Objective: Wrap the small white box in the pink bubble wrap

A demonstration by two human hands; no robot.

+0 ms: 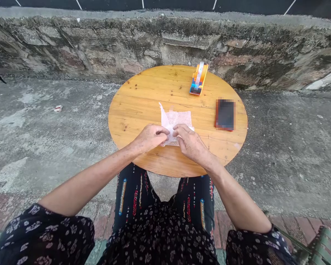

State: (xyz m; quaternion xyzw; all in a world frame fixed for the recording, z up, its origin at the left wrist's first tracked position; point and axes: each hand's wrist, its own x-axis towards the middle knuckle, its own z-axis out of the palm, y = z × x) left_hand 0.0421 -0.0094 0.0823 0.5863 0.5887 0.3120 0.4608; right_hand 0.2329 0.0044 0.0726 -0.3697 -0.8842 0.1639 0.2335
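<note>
A white, translucent sheet with a bubbly texture, like bubble wrap, lies partly folded on the round wooden table. One corner of it sticks up at the left. My left hand is closed, its thumb and fingers pinching the near left part of the wrap. Just to the right, my right hand bends over the wrap with its fingertips on it. The thumb of that hand stands apart from the fingers. Both hands hide the near part of the wrap, and whatever may lie inside it cannot be made out.
A yellow and blue tape dispenser with a roll of tape stands at the table's far side. A dark, blurred-out rectangular object with a red edge lies at the right. Behind the table runs a low stone wall.
</note>
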